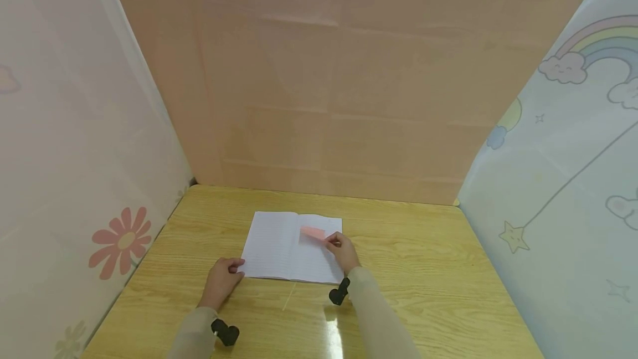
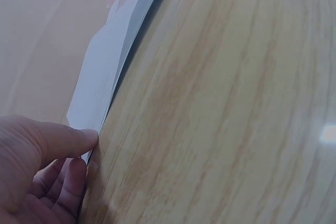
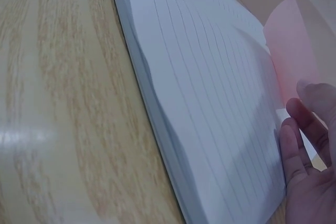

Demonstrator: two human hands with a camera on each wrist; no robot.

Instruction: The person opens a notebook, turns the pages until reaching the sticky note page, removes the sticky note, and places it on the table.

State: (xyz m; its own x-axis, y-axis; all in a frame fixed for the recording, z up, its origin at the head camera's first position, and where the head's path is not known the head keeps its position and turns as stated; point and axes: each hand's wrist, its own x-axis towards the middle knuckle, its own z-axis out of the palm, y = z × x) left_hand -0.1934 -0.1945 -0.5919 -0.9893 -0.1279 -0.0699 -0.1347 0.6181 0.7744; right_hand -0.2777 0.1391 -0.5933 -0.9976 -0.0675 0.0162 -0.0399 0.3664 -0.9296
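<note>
An open lined notebook (image 1: 269, 245) lies flat with both white pages showing. At its lower left corner, my left hand (image 1: 222, 282) grips the edge; the left wrist view shows the thumb (image 2: 84, 139) on the page and the other fingers curled at the rim. Over the right-hand page, a pink sticky note (image 1: 313, 232) is held at one end between the thumb and forefinger of my right hand (image 1: 343, 250). In the right wrist view the pink note (image 3: 291, 48) stands tilted up from the lined page (image 3: 210, 87), its far edge close to the paper.
The notebook rests on a wood-grain table (image 1: 423, 270). A tan sheet (image 1: 329, 82) rises behind the table, with patterned panels (image 1: 563, 181) at both sides. Each wrist carries a black device (image 1: 340, 291). A thin pale strip (image 1: 289, 296) lies below the notebook's spine.
</note>
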